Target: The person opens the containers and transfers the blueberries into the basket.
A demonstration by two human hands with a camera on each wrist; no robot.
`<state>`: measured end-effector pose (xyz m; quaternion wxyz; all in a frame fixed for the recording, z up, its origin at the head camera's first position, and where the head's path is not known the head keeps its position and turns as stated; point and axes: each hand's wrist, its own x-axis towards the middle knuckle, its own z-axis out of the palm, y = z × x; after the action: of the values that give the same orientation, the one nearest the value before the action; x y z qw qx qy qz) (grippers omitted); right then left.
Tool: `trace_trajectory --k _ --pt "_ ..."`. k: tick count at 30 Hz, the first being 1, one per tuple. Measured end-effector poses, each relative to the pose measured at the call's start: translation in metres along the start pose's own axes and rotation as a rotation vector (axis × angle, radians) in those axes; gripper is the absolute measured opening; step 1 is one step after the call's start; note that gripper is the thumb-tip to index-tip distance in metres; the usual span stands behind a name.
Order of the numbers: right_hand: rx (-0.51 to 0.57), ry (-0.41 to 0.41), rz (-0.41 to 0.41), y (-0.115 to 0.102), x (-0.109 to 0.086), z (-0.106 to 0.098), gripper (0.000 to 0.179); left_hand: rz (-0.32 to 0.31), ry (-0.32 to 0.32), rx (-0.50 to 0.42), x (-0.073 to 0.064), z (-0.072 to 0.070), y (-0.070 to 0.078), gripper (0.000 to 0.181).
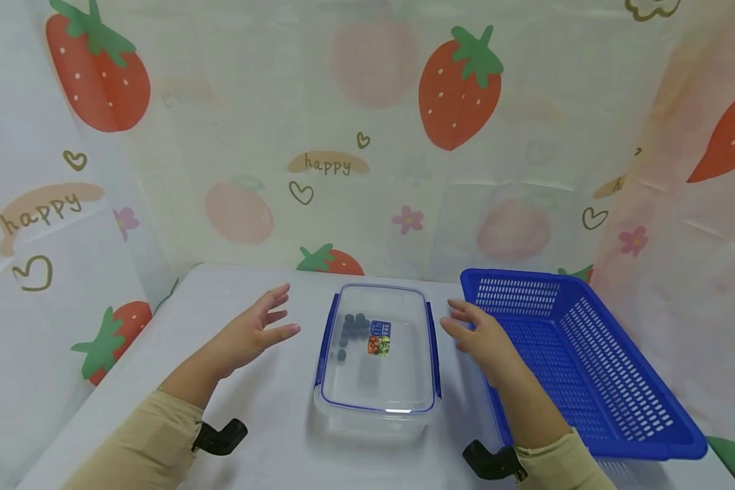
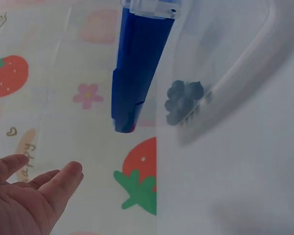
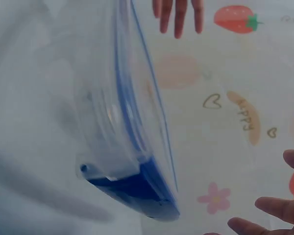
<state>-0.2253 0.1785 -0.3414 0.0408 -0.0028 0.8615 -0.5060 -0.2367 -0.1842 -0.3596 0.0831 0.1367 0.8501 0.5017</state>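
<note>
A clear plastic food container [image 1: 404, 381] with a blue-rimmed lid on it stands at the middle of the table. Small dark blue round pieces, like blueberries [image 1: 356, 327], lie in its far left part and show through the wall in the left wrist view. Blue latches run along its left and right sides; the right latch [image 3: 137, 188] sticks outward. My left hand [image 1: 254, 333] hovers left of the container, fingers spread and holding nothing. On the other side, my right hand [image 1: 480, 337] is held in the air between the container and the basket, fingers relaxed, also holding nothing.
A large blue perforated plastic basket [image 1: 640, 350] stands on the right, close beside my right forearm. The white table [image 1: 263, 442] meets a strawberry-printed curtain [image 1: 367, 224] at the back and sides. A small printed label [image 1: 379, 338] is on the lid.
</note>
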Motion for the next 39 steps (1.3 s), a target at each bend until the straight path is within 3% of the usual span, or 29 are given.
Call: trace_trajectory --k 14,25,39 --pt "-0.039 0.074 0.075 0.012 0.000 0.041 0.060 -0.054 -0.032 -0.013 0.005 0.022 -0.013 0.091" --pt "0.128 0.113 0.122 0.034 0.005 0.064 0.066 -0.105 -0.019 -0.044 0.008 0.043 -0.026 0.086" --pt "0.294 0.144 0.048 0.058 0.008 0.069 0.051 -0.109 -0.055 -0.116 0.010 0.062 -0.030 0.085"
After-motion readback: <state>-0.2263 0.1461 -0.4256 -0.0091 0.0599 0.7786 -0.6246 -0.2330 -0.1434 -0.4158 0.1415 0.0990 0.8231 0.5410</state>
